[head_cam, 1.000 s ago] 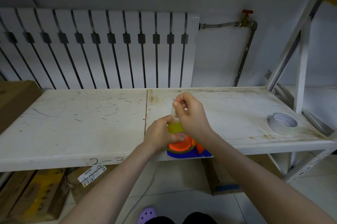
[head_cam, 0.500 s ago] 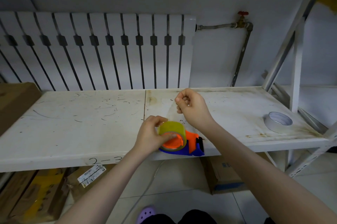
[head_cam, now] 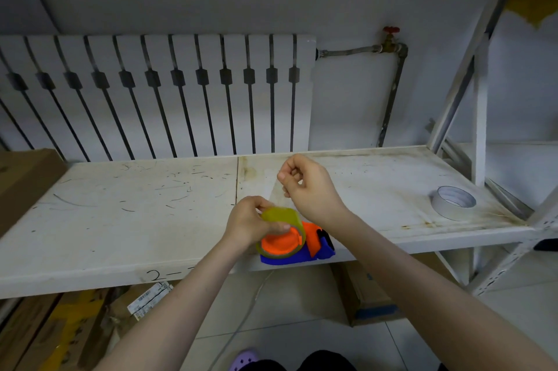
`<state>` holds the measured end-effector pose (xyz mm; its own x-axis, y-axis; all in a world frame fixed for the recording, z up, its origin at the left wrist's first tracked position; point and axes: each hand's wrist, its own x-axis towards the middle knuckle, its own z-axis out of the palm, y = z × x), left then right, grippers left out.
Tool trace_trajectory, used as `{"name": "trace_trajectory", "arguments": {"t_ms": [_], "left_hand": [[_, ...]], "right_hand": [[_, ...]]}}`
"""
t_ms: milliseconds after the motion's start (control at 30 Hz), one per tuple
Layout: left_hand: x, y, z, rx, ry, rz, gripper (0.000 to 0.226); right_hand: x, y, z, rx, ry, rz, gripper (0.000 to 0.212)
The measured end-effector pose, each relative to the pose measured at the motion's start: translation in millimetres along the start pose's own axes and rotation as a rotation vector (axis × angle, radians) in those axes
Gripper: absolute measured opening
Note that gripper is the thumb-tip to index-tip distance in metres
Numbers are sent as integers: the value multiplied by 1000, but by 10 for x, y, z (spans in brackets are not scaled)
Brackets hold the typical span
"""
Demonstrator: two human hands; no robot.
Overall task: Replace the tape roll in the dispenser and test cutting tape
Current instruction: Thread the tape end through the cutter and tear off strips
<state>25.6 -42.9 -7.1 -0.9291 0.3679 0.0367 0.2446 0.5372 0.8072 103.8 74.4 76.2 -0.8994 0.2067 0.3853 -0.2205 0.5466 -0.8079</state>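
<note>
A blue and orange tape dispenser (head_cam: 305, 250) rests at the front edge of the white shelf (head_cam: 120, 219). A yellowish clear tape roll (head_cam: 282, 216) sits on its orange hub. My left hand (head_cam: 250, 224) grips the roll and dispenser from the left. My right hand (head_cam: 311, 186) is up and behind, pinching the free end of a clear tape strip (head_cam: 276, 191) that stretches from the roll to the fingers.
A white tape roll (head_cam: 454, 202) lies flat at the shelf's right end, near the rack's upright post (head_cam: 480, 117). A brown cardboard box (head_cam: 24, 180) stands at the left end. A radiator (head_cam: 157, 93) is behind; boxes lie on the floor below.
My right hand has drawn the tape strip up and away from the roll, lengthening it. My left hand has shifted its hold while steadying the dispenser, which now tilts more upright.
</note>
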Motion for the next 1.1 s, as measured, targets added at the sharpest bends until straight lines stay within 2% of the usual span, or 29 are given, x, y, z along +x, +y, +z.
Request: {"name": "trace_trajectory", "arguments": {"t_ms": [67,133,267,400,500,600,733,1100], "left_hand": [[37,39,-16,37,1,-17,46],[74,79,-2,180,14,9,46],[138,88,109,324,27,178,50],[74,102,99,201,61,184,57],[-37,94,55,126,82,118,54],[-75,15,21,95,66,85,51],[-67,-53,-25,62,39,11,53],[-34,-16,-48,113,-1,39,52]], "right_hand": [[-62,1,30,30,73,-4,11],[-108,-49,71,66,128,-37,11],[-95,-206,83,72,162,-105,13],[-107,-248,31,138,226,-101,12],[-115,-275,-8,148,229,-121,15],[-53,-191,-80,239,269,-18,18],[28,53,-247,370,360,163,9],[22,659,-545,501,517,488,11]]}}
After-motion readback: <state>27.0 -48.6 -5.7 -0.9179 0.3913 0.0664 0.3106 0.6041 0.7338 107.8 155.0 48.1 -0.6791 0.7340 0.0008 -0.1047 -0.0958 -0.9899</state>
